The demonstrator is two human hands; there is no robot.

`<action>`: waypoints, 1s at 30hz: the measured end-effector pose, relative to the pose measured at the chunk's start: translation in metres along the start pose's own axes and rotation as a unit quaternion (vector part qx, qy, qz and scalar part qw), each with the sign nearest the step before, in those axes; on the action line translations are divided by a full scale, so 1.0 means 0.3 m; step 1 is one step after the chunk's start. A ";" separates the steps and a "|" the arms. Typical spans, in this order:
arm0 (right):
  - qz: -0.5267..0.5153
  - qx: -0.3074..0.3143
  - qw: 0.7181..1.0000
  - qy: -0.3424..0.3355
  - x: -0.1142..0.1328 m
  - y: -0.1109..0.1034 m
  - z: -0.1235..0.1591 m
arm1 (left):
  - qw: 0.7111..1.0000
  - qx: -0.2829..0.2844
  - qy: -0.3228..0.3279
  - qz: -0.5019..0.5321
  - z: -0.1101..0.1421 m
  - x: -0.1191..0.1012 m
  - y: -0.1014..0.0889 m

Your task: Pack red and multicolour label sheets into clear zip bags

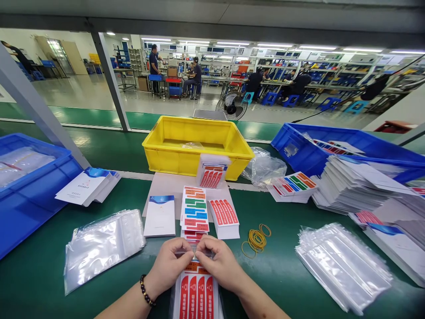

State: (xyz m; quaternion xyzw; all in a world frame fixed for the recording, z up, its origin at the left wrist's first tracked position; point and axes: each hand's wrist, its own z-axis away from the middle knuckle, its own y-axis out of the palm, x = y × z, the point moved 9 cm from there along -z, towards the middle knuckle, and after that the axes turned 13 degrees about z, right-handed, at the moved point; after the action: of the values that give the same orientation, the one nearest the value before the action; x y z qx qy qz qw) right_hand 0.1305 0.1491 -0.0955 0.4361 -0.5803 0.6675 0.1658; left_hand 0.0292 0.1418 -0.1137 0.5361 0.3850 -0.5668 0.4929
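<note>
A clear plastic bag (175,296) lies before me with red and orange sticker sheets (197,294) in it. My left hand (172,261) pinches the bag's top edge, thumb against fingers. Right beside it, my right hand (217,261) pinches the same edge, and the two thumbs nearly meet. Just beyond the hands is a stack of multicoloured label sheets (195,208), its near end partly hidden by them. To its left sits a stack of white booklets (160,217) with blue tops; to its right, a stack of red label sheets (225,217).
Empty clear bags lie at left (104,248) and right (343,266). Rubber bands (257,240) rest right of my hands. A yellow bin (195,161) stands ahead, with blue bins at left (40,195) and right (292,150). Tall paper stacks (348,186) rise at right.
</note>
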 end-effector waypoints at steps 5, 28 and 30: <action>0.087 -0.075 0.990 -0.088 0.042 -0.048 0.012 | 0.993 -0.005 0.088 -0.084 0.003 -0.053 -0.026; 0.362 0.114 0.889 -0.257 -0.007 0.325 0.175 | 0.952 -0.173 0.241 -0.076 0.156 -0.211 -0.264; 0.349 0.109 0.892 -0.265 0.010 0.310 0.177 | 0.956 -0.189 0.147 -0.167 0.174 -0.195 -0.347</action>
State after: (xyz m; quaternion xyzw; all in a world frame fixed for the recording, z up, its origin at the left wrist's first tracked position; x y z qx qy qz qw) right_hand 0.0816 0.0743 -0.1546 0.3813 -0.6410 0.6015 -0.2862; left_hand -0.0875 0.1225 -0.0589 0.4382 0.6375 -0.4731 0.4216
